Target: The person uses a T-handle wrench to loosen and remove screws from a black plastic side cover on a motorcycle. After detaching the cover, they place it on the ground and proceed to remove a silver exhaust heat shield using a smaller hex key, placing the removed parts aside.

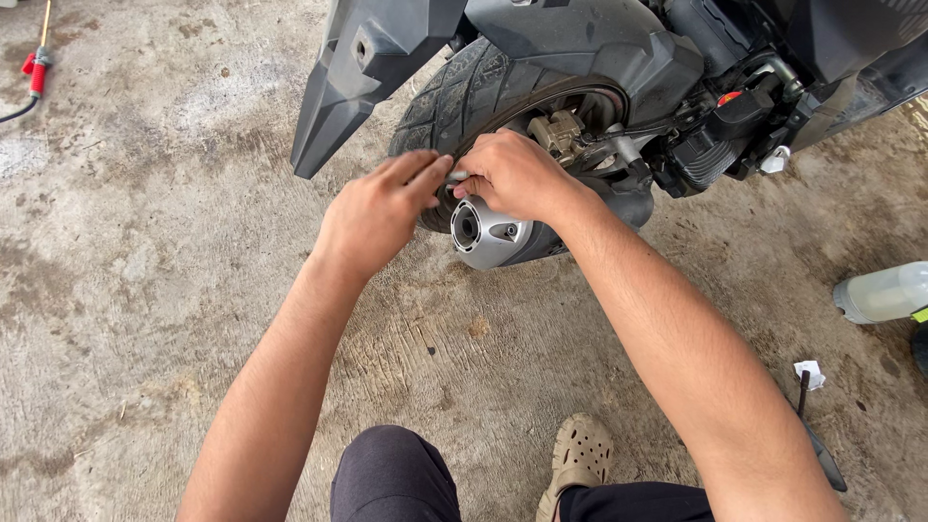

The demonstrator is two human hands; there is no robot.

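Observation:
My left hand [379,208] and my right hand [510,172] meet in front of a motorcycle's rear wheel [464,92]. Between their fingertips sits a small silvery metal part [456,177], pinched from both sides. What kind of part it is cannot be made out. Just below the hands juts the silver end of the exhaust muffler [486,233]. Behind my right hand the brake caliper [559,130] shows inside the wheel rim.
A black rear mudguard [360,68] hangs over the tyre. On the stained concrete floor lie a pale plastic bottle [884,292] at the right, a dark tool with a white scrap [808,387] near my right forearm, and a red-handled tool [37,70] far left. My knee and beige shoe [580,456] are at the bottom.

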